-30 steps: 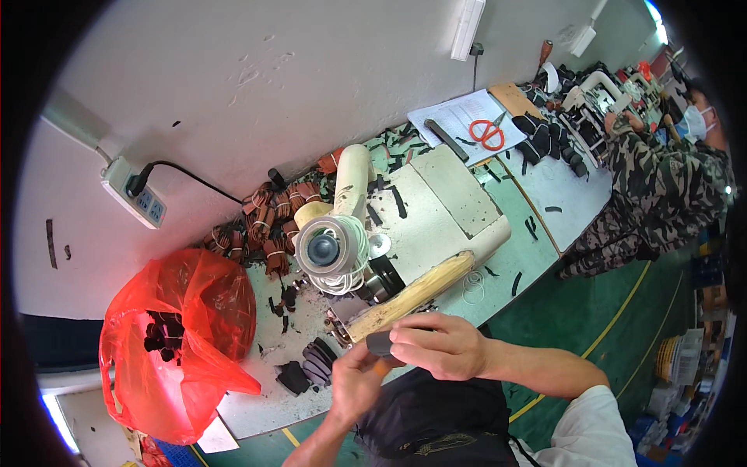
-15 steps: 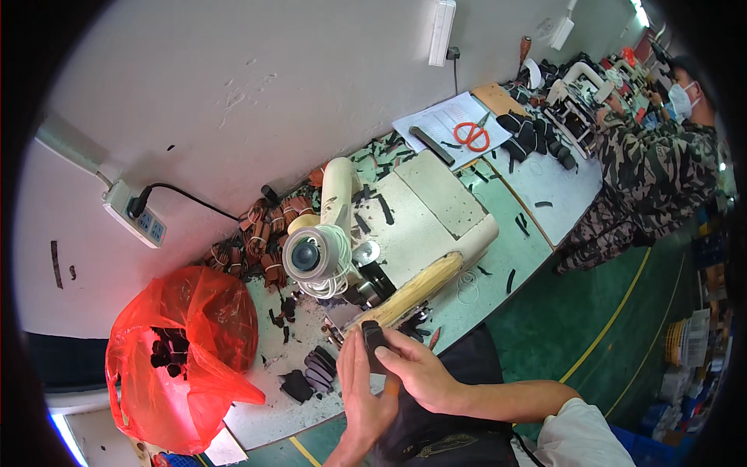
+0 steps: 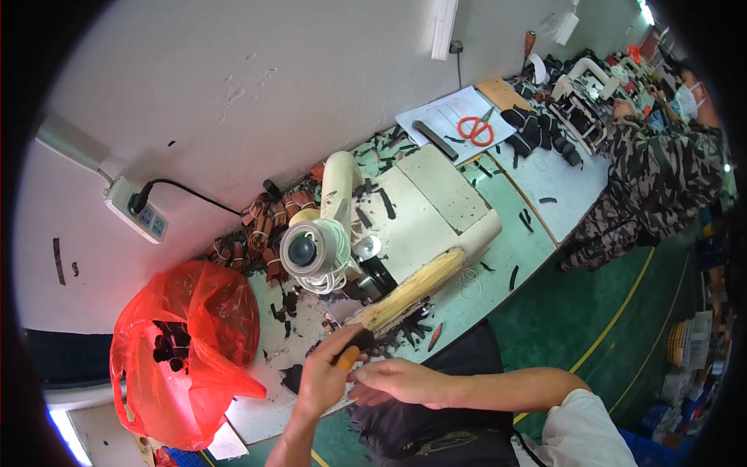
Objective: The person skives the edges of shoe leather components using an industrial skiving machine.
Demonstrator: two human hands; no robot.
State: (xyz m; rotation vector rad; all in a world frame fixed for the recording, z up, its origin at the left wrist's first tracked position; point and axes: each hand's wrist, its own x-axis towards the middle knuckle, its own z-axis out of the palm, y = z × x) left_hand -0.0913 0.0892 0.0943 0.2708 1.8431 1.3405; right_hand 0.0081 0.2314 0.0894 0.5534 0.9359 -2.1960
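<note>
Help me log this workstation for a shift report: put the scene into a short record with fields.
Left hand: holds a dark piece; something orange shows at the thumb
Right hand: close beside the left hand; whether it holds anything is unclear
Ahead: pale machine with a yellowish bar along its near side
Left side: red plastic bag with dark pieces
Beyond machine: red-handled scissors on paper
Right side: co-worker, camouflage clothing, mask

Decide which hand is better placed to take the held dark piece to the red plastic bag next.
Probably the left hand: it holds the dark piece and is nearer the red plastic bag; the right hand lies farther from the bag.
</note>
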